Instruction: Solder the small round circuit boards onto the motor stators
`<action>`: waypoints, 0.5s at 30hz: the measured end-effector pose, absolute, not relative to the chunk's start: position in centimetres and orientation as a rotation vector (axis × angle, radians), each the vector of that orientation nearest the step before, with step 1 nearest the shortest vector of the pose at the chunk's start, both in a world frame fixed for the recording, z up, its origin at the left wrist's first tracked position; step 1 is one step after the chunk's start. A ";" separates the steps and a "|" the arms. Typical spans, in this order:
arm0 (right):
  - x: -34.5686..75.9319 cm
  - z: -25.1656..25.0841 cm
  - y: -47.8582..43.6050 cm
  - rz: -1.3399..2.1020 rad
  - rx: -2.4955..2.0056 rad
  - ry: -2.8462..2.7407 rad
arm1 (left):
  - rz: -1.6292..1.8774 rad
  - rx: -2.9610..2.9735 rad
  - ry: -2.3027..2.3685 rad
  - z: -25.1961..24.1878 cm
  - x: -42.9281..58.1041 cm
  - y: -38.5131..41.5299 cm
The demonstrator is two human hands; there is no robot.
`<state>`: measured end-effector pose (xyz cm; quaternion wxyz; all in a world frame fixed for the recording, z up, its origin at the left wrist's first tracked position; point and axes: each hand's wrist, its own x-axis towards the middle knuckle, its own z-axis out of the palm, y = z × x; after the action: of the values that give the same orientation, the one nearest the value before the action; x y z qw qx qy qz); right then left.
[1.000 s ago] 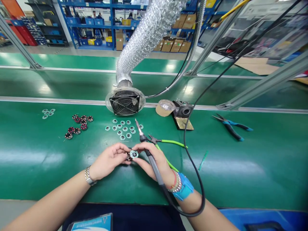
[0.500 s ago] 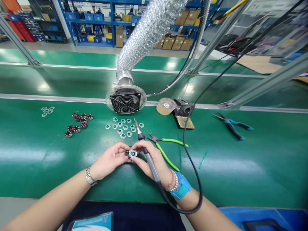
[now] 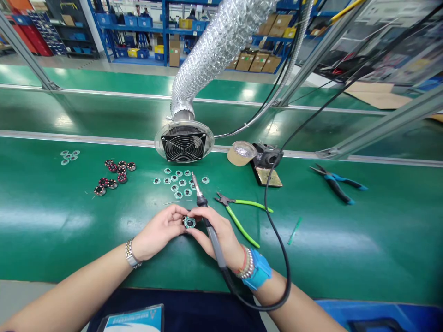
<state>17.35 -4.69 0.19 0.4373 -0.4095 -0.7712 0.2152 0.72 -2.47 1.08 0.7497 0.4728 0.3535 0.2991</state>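
Note:
Between my two hands is a small round circuit board [image 3: 189, 222], green with a dark centre, lying against a copper-wound coil mostly hidden behind it. My left hand [image 3: 166, 229] pinches the coil from the left with thumb and fingers. From the right, the thumb and fingertips of my right hand [image 3: 216, 233] close on the board's edge. A soldering iron [image 3: 213, 240] also rests in that hand, its tip pointing up and away from the board. Beyond the hands, several loose round boards [image 3: 182, 182] lie on the green table.
Several wound coils [image 3: 112, 184] and more pale discs [image 3: 69, 157] lie left. A fan with a duct [image 3: 185, 146] hangs ahead. Green-handled cutters [image 3: 238, 221], blue-handled pliers [image 3: 334, 183], a soldering stand [image 3: 268, 159] and a tape roll [image 3: 240, 154] lie right. The iron's cable [image 3: 277, 235] loops over my right forearm.
The round board has shifted slightly left and now lies over the coil, covering more of it. The iron still sits in my right hand, tilted slightly more upright. The view has shifted a little.

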 end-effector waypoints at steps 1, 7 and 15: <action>17.4 0.2 -4.7 0.521 -1.010 -1.928 | 0.653 1.030 0.753 1.0 0.6 -2.5; 17.2 0.2 -4.7 0.396 -0.949 -1.959 | 0.642 1.031 0.708 0.9 0.4 -2.5; 17.1 0.4 -4.9 0.400 -0.944 -1.959 | 0.648 1.029 0.722 1.3 0.4 -2.6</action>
<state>17.12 -4.93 0.43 0.4488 -0.3816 -0.7917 0.1615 0.38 -2.62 1.30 0.7602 0.4726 0.3319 0.2977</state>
